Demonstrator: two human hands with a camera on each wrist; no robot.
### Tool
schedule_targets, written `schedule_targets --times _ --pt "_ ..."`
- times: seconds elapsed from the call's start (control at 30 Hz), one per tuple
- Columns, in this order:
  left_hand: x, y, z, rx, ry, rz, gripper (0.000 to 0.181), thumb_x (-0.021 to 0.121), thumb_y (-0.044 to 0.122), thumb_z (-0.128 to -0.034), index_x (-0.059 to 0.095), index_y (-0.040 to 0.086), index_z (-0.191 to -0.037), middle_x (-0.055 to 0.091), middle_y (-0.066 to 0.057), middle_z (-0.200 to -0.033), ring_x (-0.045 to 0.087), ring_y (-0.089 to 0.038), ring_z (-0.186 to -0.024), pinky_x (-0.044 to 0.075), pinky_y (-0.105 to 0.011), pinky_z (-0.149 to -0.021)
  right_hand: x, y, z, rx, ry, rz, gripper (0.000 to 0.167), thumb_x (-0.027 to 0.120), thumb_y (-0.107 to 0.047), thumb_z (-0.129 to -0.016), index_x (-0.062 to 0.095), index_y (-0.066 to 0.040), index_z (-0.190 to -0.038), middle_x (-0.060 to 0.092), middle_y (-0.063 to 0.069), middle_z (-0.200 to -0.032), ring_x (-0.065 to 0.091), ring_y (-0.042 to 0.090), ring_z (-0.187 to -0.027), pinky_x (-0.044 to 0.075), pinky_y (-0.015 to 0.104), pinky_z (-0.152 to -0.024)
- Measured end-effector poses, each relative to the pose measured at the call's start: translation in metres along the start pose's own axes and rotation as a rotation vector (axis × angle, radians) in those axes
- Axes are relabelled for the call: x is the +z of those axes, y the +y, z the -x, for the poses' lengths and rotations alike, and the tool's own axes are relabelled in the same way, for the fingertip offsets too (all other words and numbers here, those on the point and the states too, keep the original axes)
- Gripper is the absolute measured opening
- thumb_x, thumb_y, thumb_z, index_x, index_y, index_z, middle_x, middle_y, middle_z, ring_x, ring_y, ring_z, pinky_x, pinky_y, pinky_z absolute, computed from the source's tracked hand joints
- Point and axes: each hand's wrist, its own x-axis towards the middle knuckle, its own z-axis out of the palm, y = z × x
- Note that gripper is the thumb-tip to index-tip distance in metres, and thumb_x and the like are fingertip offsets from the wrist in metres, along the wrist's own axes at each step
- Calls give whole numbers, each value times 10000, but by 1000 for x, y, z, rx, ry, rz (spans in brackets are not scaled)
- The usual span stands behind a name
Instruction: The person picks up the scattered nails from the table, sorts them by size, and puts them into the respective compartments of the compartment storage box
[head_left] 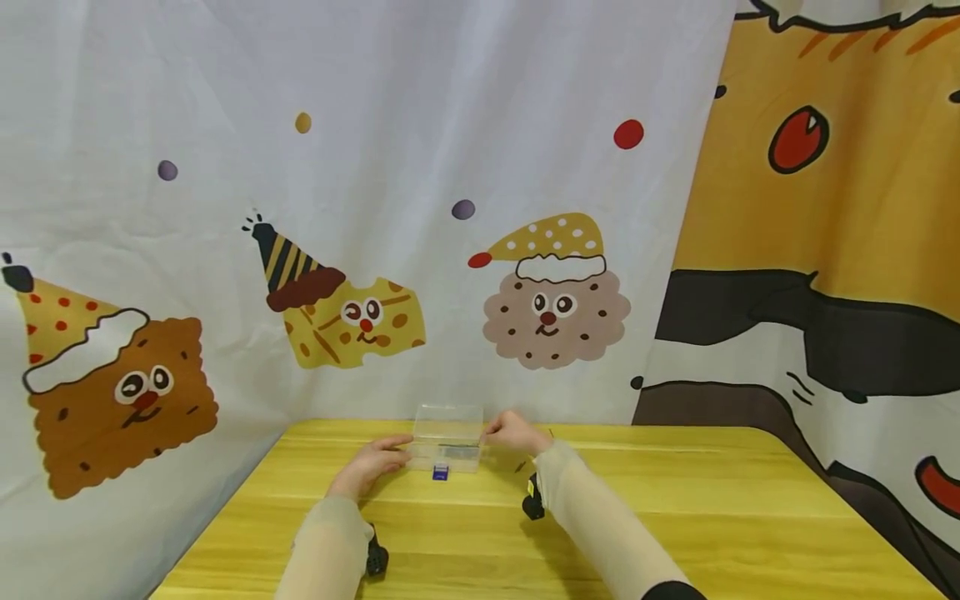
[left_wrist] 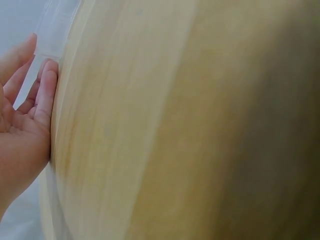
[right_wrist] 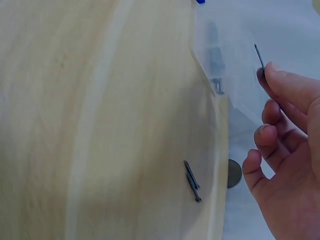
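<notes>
A clear plastic box (head_left: 463, 454) stands near the table's back edge with its transparent lid (head_left: 447, 423) raised. A small blue latch or tab (head_left: 440, 472) shows at its front. My left hand (head_left: 371, 465) rests at the box's left side, fingers loosely extended against the clear plastic (left_wrist: 52, 30). At the right side, my right hand (head_left: 517, 433) pinches a thin dark nail (right_wrist: 259, 56) between thumb and forefinger, its point upward in the right wrist view. Dark shapes (right_wrist: 216, 55) show blurred through the box wall.
Two dark nails (right_wrist: 191, 181) lie side by side on the wooden table (head_left: 675, 492), right of the box. A round dark disc (right_wrist: 234, 173) shows by the table's edge in the right wrist view. Behind the table hangs a printed curtain (head_left: 375, 125).
</notes>
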Motion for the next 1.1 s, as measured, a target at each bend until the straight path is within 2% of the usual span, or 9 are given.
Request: schedule_targets --times 0.2,0.37,0.47,0.77,1.1 --pt "0 -6 -6 -14 3 20 452 607 -22 -912 514 -77 -1351 455 -294 -1386 582 -271 -1074 438 -466 -981 10 4 -2 -34 0 25 143 653 -71 -904 760 24 -908 716 66 -903 594 98 -735 514 266 -686" --pt "-2 -9 -9 -16 15 17 449 612 -22 -908 523 -71 -1346 482 -286 -1364 587 -266 -1060 441 -467 -974 16 9 -8 -31 -4 43 115 684 -91 -891 773 -18 -888 717 35 -897 604 98 -765 513 271 -708" --pt "-2 -9 -8 -15 19 17 448 613 -22 -908 526 -69 -1344 486 -282 -1360 587 -273 -1063 440 -468 -974 18 8 -10 -24 -15 32 114 700 -93 -882 771 -7 -903 721 48 -914 607 95 -779 513 266 -708" --pt "2 -5 -3 -15 12 5 440 605 -15 -917 525 -68 -1346 487 -278 -1362 581 -298 -1085 445 -472 -968 26 4 -8 -6 -32 42 65 736 -91 -846 783 -46 -838 709 14 -898 533 97 -693 453 244 -616" --pt "0 -5 -5 -4 4 5 448 597 -9 -925 505 -75 -1359 487 -287 -1356 588 -280 -1071 440 -470 -976 27 9 -14 -26 -23 38 62 751 -104 -838 788 -58 -819 714 8 -873 514 95 -645 428 239 -572"
